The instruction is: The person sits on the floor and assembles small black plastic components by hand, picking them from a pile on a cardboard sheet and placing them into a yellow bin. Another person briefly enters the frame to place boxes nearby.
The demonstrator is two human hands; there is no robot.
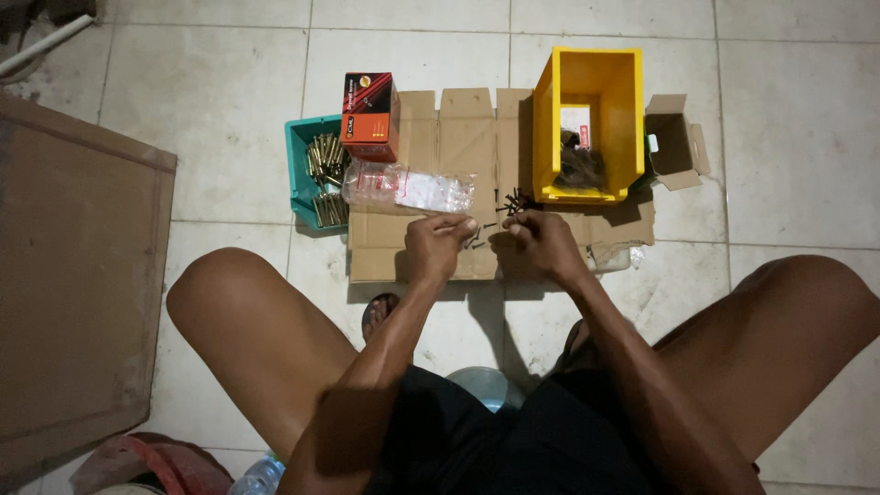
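Left hand (pixel 438 246) pinches a small dark screw (pixel 476 241) over the flattened cardboard (pixel 458 137); its axis is too small to tell. Right hand (pixel 541 243) grips a screw bundle (pixel 515 202), tips fanning far, near the yellow bin (pixel 543 128).

We see dim, warm indoor light falling on the tiled floor (pixel 229 101) from above — shadows pool under the knees, corners darken, and the small dark parts near the hands look slightly blurred, perhaps.

A yellow bin (pixel 588 124), a teal tray (pixel 301 174) of brass-coloured pieces (pixel 326 160) and a red-and-black box (pixel 369 116) are seen on brown cardboard (pixel 467 137). Pale grey floor tiles (pixel 229 92) are shown beneath.
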